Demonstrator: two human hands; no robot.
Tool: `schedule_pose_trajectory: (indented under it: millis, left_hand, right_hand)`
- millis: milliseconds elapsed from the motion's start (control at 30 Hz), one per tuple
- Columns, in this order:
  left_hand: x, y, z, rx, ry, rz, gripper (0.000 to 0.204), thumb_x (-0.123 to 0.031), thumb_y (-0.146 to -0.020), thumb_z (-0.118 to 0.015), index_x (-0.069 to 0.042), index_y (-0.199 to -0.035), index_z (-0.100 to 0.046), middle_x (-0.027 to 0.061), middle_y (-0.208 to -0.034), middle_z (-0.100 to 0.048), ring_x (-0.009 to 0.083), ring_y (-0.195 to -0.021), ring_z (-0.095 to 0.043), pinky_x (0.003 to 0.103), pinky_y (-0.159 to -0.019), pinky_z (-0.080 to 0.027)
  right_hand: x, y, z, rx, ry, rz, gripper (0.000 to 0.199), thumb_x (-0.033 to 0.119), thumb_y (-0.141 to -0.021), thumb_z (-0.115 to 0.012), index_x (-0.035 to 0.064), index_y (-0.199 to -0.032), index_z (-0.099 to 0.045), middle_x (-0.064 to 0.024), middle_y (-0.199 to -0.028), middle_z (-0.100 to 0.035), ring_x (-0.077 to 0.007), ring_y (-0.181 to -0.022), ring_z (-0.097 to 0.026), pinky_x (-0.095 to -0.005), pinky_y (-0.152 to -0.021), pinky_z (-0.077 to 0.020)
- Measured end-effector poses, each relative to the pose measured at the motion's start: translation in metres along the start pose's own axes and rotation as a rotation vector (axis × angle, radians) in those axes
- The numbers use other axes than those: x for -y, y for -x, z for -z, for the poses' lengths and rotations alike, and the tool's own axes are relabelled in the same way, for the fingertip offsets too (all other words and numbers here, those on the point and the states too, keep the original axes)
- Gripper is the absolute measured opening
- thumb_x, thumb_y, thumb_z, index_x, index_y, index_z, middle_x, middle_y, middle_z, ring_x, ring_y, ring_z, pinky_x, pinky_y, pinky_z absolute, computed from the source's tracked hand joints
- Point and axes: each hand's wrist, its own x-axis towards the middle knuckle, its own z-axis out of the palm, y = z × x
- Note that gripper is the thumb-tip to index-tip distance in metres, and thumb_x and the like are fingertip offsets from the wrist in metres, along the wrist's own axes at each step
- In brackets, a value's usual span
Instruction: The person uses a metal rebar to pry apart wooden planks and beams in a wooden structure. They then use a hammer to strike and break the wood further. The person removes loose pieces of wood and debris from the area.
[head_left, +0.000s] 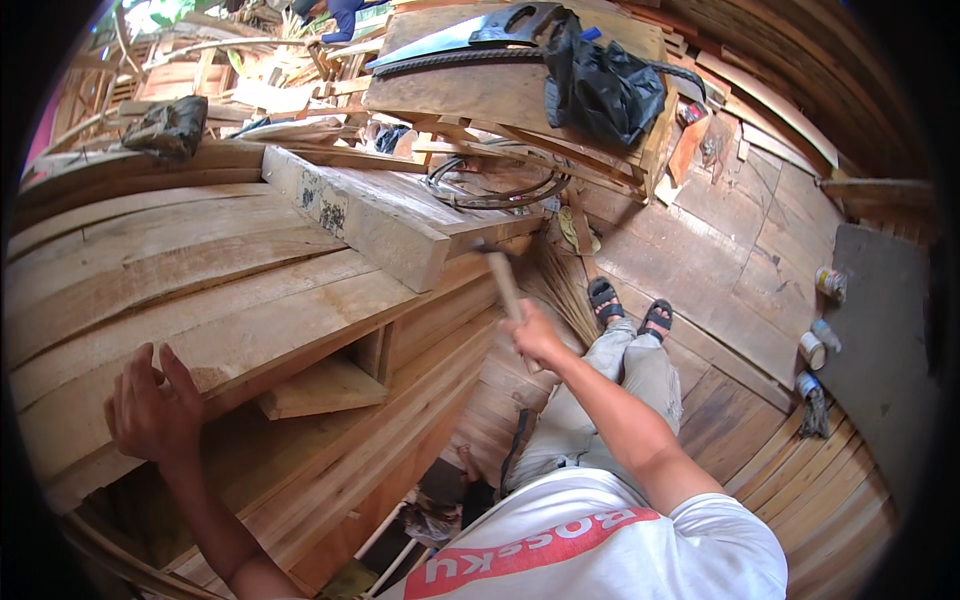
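My right hand (535,335) is wrapped round the wooden handle of a hammer (506,286). Its dark head is close to the end of a thick pale timber beam (390,235); whether they touch, I cannot tell. This beam lies across a bench-like structure of wide planks (180,235) on my left. Holding nothing, my left hand (155,405) is over the near edge of the planks, its fingers loosely bent and apart. Below the top, a short board (325,388) sticks out from an opening in the side.
A wooden table (450,95) ahead carries a handsaw (470,35) and a black plastic bag (600,85). Coiled hose (500,190) lies near its base. Several cans (812,350) stand at the right by a grey panel (880,310). Another person's blue sleeve (350,18) shows far off.
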Motion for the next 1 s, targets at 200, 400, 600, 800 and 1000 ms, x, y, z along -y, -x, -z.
schedule_pose_trajectory:
  millis: [200, 400, 600, 800, 1000]
  left_hand:
    - [0.002, 0.004, -0.002, -0.032, -0.035, -0.001, 0.012, -0.024, -0.087, -0.063, -0.012, -0.087, -0.067, -0.0017, -0.059, -0.055, 0.015, -0.055, -0.056, 0.03, -0.056, -0.043]
    - [0.004, 0.006, -0.007, -0.025, -0.054, 0.028, 0.012, -0.026, -0.088, -0.061, -0.015, -0.087, -0.067, -0.0014, -0.06, -0.055, 0.0174, -0.056, -0.057, 0.033, -0.059, -0.045]
    - [-0.002, -0.002, -0.005, -0.033, -0.052, 0.001, 0.012, -0.025, -0.087, -0.061, -0.015, -0.082, -0.066, -0.002, -0.057, -0.053, 0.0166, -0.055, -0.056, 0.032, -0.055, -0.043]
    - [0.002, 0.002, -0.007, -0.084, -0.067, -0.065, 0.015, -0.026, -0.087, -0.061, -0.013, -0.079, -0.065, -0.0024, -0.057, -0.053, 0.0163, -0.054, -0.055, 0.032, -0.053, -0.041]
    - [0.004, 0.003, -0.006, -0.033, -0.091, -0.033, 0.016, -0.026, -0.088, -0.06, -0.013, -0.079, -0.064, -0.002, -0.058, -0.053, 0.0167, -0.053, -0.054, 0.033, -0.054, -0.042]
  right_hand:
    - [0.001, 0.042, 0.025, 0.059, 0.091, 0.12, 0.036, 0.02, -0.086, -0.064, 0.0057, -0.114, -0.045, -0.0092, -0.074, -0.052, -0.0145, -0.046, -0.05, -0.031, -0.039, -0.0416]
    - [-0.031, 0.022, 0.053, -0.216, -0.662, -0.067, 0.034, 0.009, -0.087, -0.059, 0.0079, -0.111, -0.033, -0.0084, -0.075, -0.052, -0.0154, -0.05, -0.052, -0.0295, -0.04, -0.048]
    - [-0.004, 0.031, -0.019, 0.014, -0.612, -0.055, 0.045, 0.006, -0.086, -0.059, 0.0091, -0.121, -0.031, -0.0077, -0.074, -0.05, -0.0123, -0.048, -0.049, -0.0276, -0.034, -0.0417]
    - [-0.02, 0.052, 0.013, 0.206, -0.443, -0.09, 0.044, 0.008, -0.087, -0.057, 0.0091, -0.123, -0.032, -0.0052, -0.07, -0.048, -0.0102, -0.042, -0.045, -0.0253, -0.032, -0.0397]
    - [-0.059, 0.019, 0.047, -0.452, -0.941, -0.128, 0.023, 0.005, -0.087, -0.05, 0.008, -0.103, -0.033, -0.0056, -0.069, -0.047, -0.0129, -0.046, -0.047, -0.0275, -0.036, -0.0436]
